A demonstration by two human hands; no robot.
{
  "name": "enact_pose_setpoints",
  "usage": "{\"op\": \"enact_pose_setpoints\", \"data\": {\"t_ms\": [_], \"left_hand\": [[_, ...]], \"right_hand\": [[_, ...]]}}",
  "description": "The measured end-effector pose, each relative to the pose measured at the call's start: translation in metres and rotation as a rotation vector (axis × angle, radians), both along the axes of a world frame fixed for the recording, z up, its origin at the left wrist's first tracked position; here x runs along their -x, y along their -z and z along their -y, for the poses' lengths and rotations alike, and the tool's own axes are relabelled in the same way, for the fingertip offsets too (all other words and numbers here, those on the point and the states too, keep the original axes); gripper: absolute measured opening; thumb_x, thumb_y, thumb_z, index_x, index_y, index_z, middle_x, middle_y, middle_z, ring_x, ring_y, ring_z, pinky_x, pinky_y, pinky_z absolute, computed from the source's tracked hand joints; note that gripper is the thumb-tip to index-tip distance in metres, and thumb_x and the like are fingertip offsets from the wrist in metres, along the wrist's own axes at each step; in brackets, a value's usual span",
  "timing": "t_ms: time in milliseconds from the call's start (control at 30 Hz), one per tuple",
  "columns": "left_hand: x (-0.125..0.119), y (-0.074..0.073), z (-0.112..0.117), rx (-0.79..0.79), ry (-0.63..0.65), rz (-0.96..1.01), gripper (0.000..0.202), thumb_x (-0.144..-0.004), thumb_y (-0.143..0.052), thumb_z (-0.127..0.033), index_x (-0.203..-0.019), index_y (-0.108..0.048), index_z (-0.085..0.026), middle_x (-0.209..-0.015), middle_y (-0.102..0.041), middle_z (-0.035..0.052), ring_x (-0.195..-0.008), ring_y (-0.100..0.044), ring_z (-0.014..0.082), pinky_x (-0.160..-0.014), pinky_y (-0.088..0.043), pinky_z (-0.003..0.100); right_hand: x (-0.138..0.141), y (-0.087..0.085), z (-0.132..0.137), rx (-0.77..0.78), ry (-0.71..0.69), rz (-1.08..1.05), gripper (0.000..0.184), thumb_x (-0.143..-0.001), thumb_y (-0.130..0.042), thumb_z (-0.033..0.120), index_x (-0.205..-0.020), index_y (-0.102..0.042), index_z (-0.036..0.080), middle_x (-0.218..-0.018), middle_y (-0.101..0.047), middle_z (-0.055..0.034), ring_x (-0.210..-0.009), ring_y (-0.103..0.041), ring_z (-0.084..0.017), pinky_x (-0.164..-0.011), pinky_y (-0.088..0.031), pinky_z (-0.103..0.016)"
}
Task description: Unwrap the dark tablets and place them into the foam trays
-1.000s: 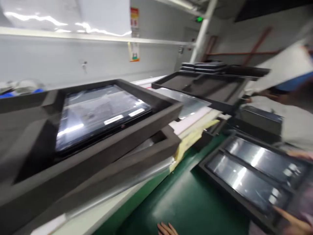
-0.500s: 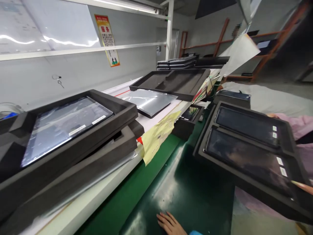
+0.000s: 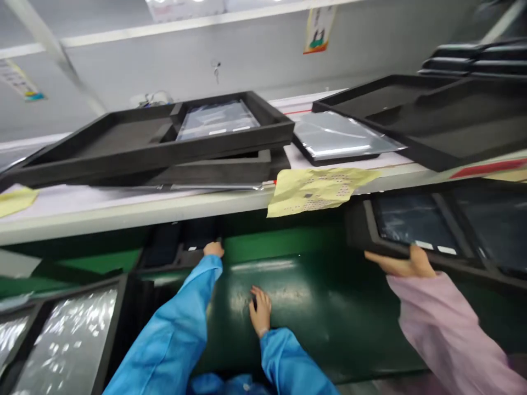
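While left grip (image 3: 213, 249) is clenching its nine-o'clock foam tray (image 3: 178, 259) (probably light, squashy, rim-hold safest), right grip (image 3: 260, 311) is curving loosely, looking empty.

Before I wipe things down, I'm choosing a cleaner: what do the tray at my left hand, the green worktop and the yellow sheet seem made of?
Tray: matte black, probably foam, judging by its dull, dark frame; shadow leaves this open.
Worktop: smooth, glossy, perhaps rubber or vinyl; it reflects light in bright patches.
Sheet: matte, likely paper; it looks thin, creased and printed.
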State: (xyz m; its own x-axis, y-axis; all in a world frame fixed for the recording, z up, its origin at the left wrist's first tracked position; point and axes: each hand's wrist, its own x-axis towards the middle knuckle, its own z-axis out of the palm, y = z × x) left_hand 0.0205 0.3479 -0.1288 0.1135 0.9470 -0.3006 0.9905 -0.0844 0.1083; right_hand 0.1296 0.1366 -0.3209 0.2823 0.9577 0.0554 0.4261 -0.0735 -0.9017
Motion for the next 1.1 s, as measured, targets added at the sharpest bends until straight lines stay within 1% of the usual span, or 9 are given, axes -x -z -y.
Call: {"op": "enact_pose_setpoints", "data": {"t_ms": [100,200,267,367,467,633,767,867,1100], "left_hand": [[-0.019,0.026,0.045,0.038,0.041,0.112,0.035,-0.097,-0.063,-0.04,-0.121,-0.064,-0.014,-0.122,-0.067,0.0106,-0.107,-0.067,0.0235,-0.094,-0.057,0.046],[-0.04,0.047,0.079,0.012,0.162,0.245,0.031,-0.096,-0.063,-0.041,-0.118,-0.069,-0.019,-0.121,-0.071,0.0066,-0.11,-0.067,0.0208,-0.102,-0.052,0.044],[-0.032,0.055,0.094,-0.057,0.205,0.286,0.029,-0.095,-0.062,-0.032,-0.123,-0.068,-0.026,-0.13,-0.069,0.0034,-0.122,-0.062,0.0192,-0.116,-0.041,0.044],[0.02,0.063,0.103,-0.202,0.093,0.218,0.05,-0.09,-0.054,-0.007,-0.137,-0.06,-0.024,-0.149,-0.056,0.0115,-0.141,-0.047,0.0248,-0.126,-0.019,0.056],[0.086,0.069,0.103,-0.281,-0.078,0.085,0.056,-0.085,-0.052,0.001,-0.136,-0.058,-0.018,-0.15,-0.049,0.022,-0.144,-0.043,0.0353,-0.12,-0.015,0.072],[0.136,0.071,0.084,-0.265,-0.04,-0.019,0.04,-0.093,-0.048,-0.005,-0.124,-0.066,-0.023,-0.135,-0.06,0.0138,-0.122,-0.059,0.0253,-0.119,-0.027,0.06],[0.135,0.065,0.07,-0.232,0.041,-0.038,0.033,-0.096,-0.053,-0.015,-0.126,-0.065,-0.02,-0.132,-0.059,0.0138,-0.118,-0.058,0.0278,-0.109,-0.038,0.054],[0.122,0.06,0.076,-0.223,0.083,-0.038,0.045,-0.094,-0.045,-0.007,-0.131,-0.064,-0.023,-0.13,-0.056,0.0182,-0.12,-0.054,0.0299,-0.103,-0.038,0.05],[0.045,0.074,0.155,-0.133,0.224,0.037,0.054,-0.086,-0.045,0.001,-0.127,-0.066,-0.027,-0.121,-0.055,0.0129,-0.111,-0.054,0.0259,-0.095,-0.041,0.04]], "right_hand": [[-0.014,0.002,-0.019,0.012,0.129,-0.091,0.035,-0.101,-0.038,0.037,-0.117,-0.062,0.018,-0.118,-0.068,-0.0118,-0.108,-0.065,-0.026,-0.093,-0.056,-0.047],[-0.04,-0.003,-0.041,0.016,0.195,-0.141,0.037,-0.101,-0.052,0.049,-0.117,-0.06,0.016,-0.113,-0.065,-0.0084,-0.099,-0.065,-0.021,-0.086,-0.057,-0.041],[-0.058,-0.009,-0.052,0.021,0.202,-0.145,0.038,-0.098,-0.058,0.049,-0.117,-0.061,0.016,-0.113,-0.064,-0.0082,-0.097,-0.064,-0.021,-0.088,-0.056,-0.042],[-0.072,-0.017,-0.062,0.025,0.166,-0.133,0.037,-0.095,-0.063,0.046,-0.117,-0.061,0.016,-0.115,-0.063,-0.009,-0.101,-0.063,-0.023,-0.094,-0.054,-0.046],[-0.066,-0.022,-0.062,0.031,0.097,-0.131,0.034,-0.092,-0.067,0.041,-0.116,-0.063,0.016,-0.116,-0.063,-0.009,-0.102,-0.063,-0.023,-0.095,-0.053,-0.046],[-0.043,-0.024,-0.045,0.04,-0.03,-0.164,0.03,-0.089,-0.068,0.037,-0.109,-0.066,0.016,-0.111,-0.064,-0.0089,-0.095,-0.065,-0.021,-0.082,-0.058,-0.04],[-0.053,-0.026,-0.024,0.004,-0.065,-0.16,0.03,-0.084,-0.061,0.037,-0.107,-0.068,0.018,-0.113,-0.063,-0.0113,-0.097,-0.067,-0.023,-0.079,-0.06,-0.04],[-0.067,-0.032,-0.015,-0.037,-0.028,-0.128,0.037,-0.082,-0.051,0.039,-0.107,-0.068,0.018,-0.112,-0.063,-0.0139,-0.099,-0.067,-0.026,-0.08,-0.06,-0.042],[-0.08,-0.07,-0.007,-0.181,0.078,0.044,0.039,-0.088,-0.039,0.038,-0.11,-0.064,0.019,-0.125,-0.06,-0.0161,-0.122,-0.055,-0.028,-0.107,-0.045,-0.05]]}}
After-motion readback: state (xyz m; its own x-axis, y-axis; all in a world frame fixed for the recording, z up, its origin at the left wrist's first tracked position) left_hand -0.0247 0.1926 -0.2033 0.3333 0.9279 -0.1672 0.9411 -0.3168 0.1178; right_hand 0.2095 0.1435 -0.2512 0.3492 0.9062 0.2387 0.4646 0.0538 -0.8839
